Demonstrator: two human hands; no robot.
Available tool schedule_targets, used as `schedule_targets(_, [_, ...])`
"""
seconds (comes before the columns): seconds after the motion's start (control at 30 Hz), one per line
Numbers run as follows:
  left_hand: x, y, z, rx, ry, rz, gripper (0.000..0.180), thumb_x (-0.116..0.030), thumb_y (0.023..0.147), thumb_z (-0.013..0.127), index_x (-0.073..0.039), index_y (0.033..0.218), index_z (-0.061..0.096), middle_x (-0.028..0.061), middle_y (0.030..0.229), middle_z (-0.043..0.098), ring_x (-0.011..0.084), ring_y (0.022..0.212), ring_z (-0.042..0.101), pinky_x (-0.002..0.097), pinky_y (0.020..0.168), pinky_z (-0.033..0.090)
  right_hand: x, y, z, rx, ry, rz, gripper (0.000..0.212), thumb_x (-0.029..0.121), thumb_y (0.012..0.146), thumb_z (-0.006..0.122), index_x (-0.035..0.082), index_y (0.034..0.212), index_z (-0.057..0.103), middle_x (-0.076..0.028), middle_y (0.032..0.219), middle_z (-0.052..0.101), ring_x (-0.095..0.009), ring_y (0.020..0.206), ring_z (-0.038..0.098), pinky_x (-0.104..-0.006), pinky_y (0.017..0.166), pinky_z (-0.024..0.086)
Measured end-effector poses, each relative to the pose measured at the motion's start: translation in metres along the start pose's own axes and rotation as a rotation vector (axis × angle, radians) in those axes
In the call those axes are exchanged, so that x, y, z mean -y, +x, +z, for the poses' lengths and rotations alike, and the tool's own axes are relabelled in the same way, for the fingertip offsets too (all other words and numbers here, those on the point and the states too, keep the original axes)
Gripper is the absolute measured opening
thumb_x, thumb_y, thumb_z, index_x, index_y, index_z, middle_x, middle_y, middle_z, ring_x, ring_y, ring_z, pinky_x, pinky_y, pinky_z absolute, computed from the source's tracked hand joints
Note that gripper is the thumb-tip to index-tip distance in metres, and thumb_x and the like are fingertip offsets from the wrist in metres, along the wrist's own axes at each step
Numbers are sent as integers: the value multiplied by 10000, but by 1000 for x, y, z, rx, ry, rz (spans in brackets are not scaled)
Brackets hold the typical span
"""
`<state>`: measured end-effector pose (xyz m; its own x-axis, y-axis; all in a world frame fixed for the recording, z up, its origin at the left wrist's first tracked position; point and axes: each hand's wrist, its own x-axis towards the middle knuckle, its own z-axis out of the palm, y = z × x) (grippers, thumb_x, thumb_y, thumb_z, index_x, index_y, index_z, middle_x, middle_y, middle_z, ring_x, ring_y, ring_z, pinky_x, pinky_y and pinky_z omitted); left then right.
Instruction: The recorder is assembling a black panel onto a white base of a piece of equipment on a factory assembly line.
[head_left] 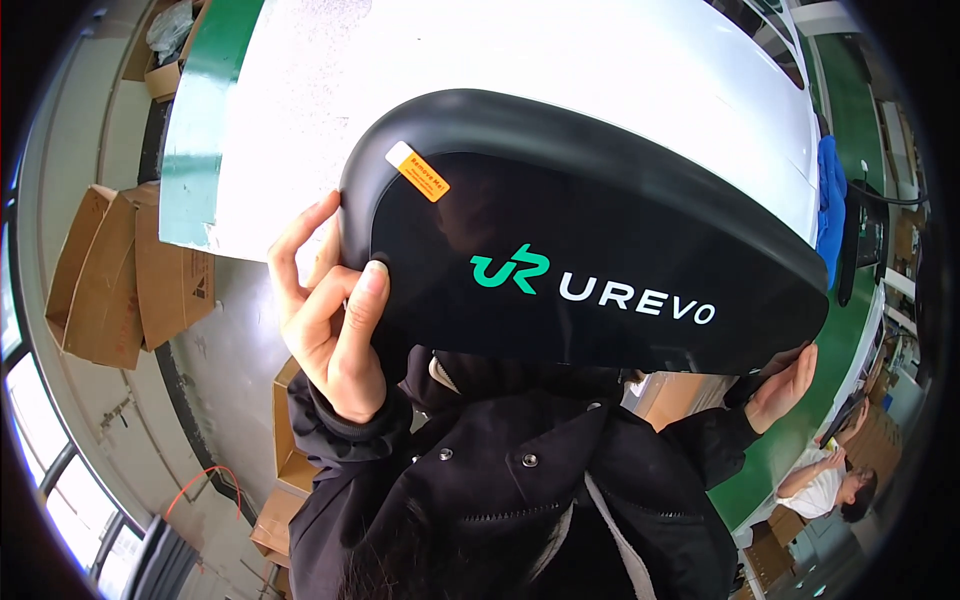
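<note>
A large black glossy cover panel point(590, 220) with a rounded matte rim is held up, tilted, in front of my chest. A green emblem and white lettering mark its face. On its upper left corner sticks an orange and white peel-off tab point(420, 172). My left hand point(335, 325) is closed on the panel's left end, thumb on the front, fingers along the edge and partly hidden. At the lower right corner my right hand point(785, 390) grips the panel, its fingers partly behind it. The panel's back is not visible.
Beyond the panel lies a white-covered worktable point(300, 120) with a green surface at its edge. Open cardboard boxes point(100, 280) stand on the left. Blue cloth point(830, 205) lies at the far right. Another person point(825, 480) in white is at the lower right.
</note>
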<state>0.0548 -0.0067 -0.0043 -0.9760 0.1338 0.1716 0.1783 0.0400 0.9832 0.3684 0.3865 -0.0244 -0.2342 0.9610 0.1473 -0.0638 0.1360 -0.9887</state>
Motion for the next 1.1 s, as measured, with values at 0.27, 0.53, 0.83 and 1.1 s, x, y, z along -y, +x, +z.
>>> schedule_targets(0.27, [-3, 2, 0, 10, -4, -38, 190, 0, 774, 575, 50, 595, 536, 219, 1248, 386, 390, 1134, 480, 368, 957, 315, 3, 2, -4, 4, 28, 2, 292, 25, 861, 523, -100, 1124, 501, -124, 1105, 558, -150, 1029, 522, -218, 907, 411])
schedule_targets(0.53, [-4, 1, 1, 12, 4, -39, 191, -3, 778, 575, 54, 599, 542, 217, 1253, 382, 396, 1130, 481, 369, 961, 313, 3, 1, -1, -27, -21, -25, 293, 27, 862, 522, -106, 1123, 503, -137, 1123, 552, -156, 1041, 517, -230, 933, 395])
schedule_targets(0.83, [-5, 1, 1, 1, 12, -58, 183, -7, 780, 575, 57, 609, 558, 213, 1248, 388, 399, 1124, 485, 373, 963, 315, 4, 1, 1, -36, -30, -31, 279, 31, 865, 520, -106, 1107, 515, -140, 1117, 559, -158, 1039, 520, -235, 947, 381])
schedule_targets(1.1, [-5, 4, 0, 5, 32, -39, 177, -11, 772, 586, 54, 608, 566, 224, 1233, 396, 406, 1112, 492, 386, 951, 336, 4, 2, 1, -23, -70, -50, 259, 33, 866, 507, -97, 1089, 527, -137, 1108, 555, -165, 1059, 506, -254, 965, 364])
